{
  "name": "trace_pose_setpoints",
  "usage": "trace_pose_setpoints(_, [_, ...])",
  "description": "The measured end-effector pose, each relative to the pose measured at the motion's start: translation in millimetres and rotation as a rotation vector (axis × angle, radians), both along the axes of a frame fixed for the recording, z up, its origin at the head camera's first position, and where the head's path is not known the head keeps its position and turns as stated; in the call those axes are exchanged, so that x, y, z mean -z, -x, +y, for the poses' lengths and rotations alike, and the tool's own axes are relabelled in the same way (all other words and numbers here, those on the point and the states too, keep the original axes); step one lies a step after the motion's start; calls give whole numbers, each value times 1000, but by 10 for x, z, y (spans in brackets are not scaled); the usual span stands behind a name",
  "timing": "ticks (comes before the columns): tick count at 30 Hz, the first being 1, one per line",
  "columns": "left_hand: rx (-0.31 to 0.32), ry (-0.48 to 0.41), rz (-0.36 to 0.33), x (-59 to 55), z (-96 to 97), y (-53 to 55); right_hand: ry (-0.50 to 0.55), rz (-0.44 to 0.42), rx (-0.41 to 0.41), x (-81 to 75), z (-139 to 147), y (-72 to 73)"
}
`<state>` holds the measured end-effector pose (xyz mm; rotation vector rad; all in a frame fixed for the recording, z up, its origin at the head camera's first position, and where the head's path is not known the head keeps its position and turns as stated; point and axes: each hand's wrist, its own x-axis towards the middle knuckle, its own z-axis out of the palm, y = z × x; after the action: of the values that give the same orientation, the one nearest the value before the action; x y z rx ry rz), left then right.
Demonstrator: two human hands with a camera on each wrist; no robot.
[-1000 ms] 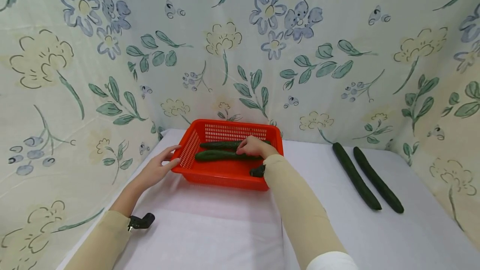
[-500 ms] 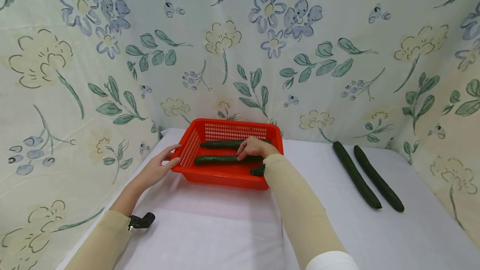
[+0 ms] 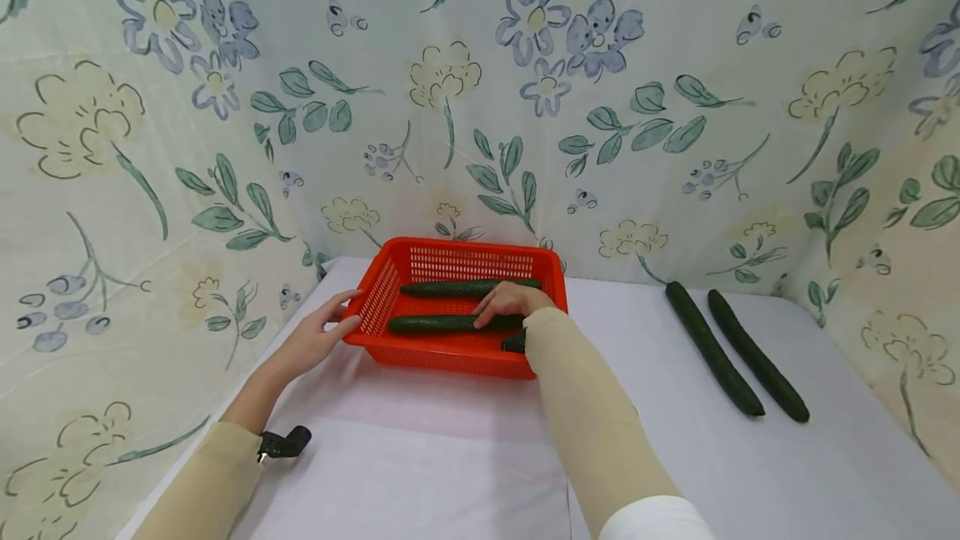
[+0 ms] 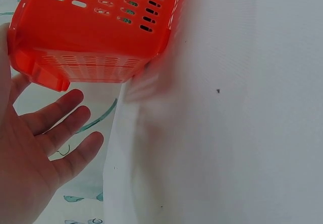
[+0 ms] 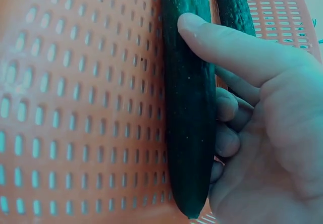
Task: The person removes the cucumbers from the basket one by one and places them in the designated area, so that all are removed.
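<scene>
A red plastic basket [image 3: 450, 363] with slotted walls stands on the white table. My left hand [image 3: 313, 344] grips its left rim between thumb and index finger. In the left wrist view the other fingers [image 4: 78, 156] spread below the rim. Inside the basket, my right hand [image 3: 513, 300] holds the nearer dark green cucumber [image 3: 431, 323]. The right wrist view has the thumb [image 5: 194, 27] lying over this cucumber [image 5: 189, 123], with curled fingertips against its side. A second cucumber [image 3: 442, 288] lies behind it, roughly parallel, along the basket's far side.
Two more cucumbers, a left one [image 3: 712, 348] and a right one [image 3: 757, 357], lie side by side on the table [image 3: 637, 340] to the right of the basket. A flower-printed curtain [image 3: 450, 148] hangs behind the table and at both sides.
The nearer cucumber has shifted toward the basket's near side with my right hand, widening the gap to the far one. My left hand has stayed at the rim.
</scene>
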<state>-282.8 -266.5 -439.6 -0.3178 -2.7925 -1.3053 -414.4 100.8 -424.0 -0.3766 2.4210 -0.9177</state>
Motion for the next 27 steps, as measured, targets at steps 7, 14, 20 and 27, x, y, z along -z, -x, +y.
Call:
trace_pose_setpoints(7, [6,1,1,14,-14,26,4,-14,13,6,-1,-11])
trace_pose_setpoints(14, [-2,7,-4,22,-13,35,13,-58,14,11,-13,-10])
trace_pose_setpoints(20, [-1,11,1,12,-14,44,-21,-47,-28,6,-11,-14])
trace_pose_setpoints(27, [6,6,11,14,-8,16,-3,-65,1,-16,-19,-45])
